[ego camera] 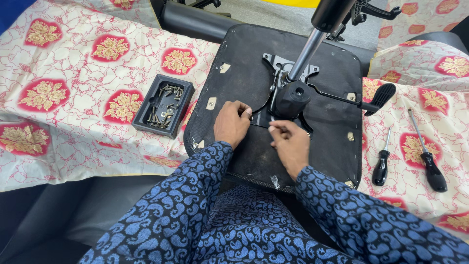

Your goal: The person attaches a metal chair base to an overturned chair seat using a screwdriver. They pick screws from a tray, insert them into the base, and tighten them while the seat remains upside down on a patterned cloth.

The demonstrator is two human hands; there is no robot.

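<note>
**Two hands at the mechanism of an upturned chair seat**

An upturned office chair seat (pixel 244 63) lies with its black underside facing up, and everything here is placed against it. At the middle of that underside sits the black tilt mechanism (pixel 290 98), bolted on a metal plate, with the silver gas-lift column (pixel 305 54) rising from it toward the top edge of the view. A lever with a flat black paddle handle (pixel 382 95) sticks out from the mechanism toward the seat's right edge.

The left hand (pixel 232 123) rests on the seat just left of the mechanism, near its front edge. Its fingers are curled inward against the curved metal arm of the plate; whether they hold something small I cannot tell. The right hand (pixel 290 142) lies on the seat just in front of the mechanism, thumb and forefinger pressed together as if pinching a tiny part, too small to make out. Both sleeves carry a blue paisley print.

Left of the seat, just beside its edge, a black plastic tray (pixel 146 105) lies on the cloth and holds a loose scatter of screws (pixel 166 105). Right of the seat, well apart from the hands, two screwdrivers with black handles lie side by side: a shorter one (pixel 381 164) nearer the seat and a longer one (pixel 426 156) beyond it. Under it all spreads a cream cloth (pixel 73 73) patterned with red and gold medallions.
</note>
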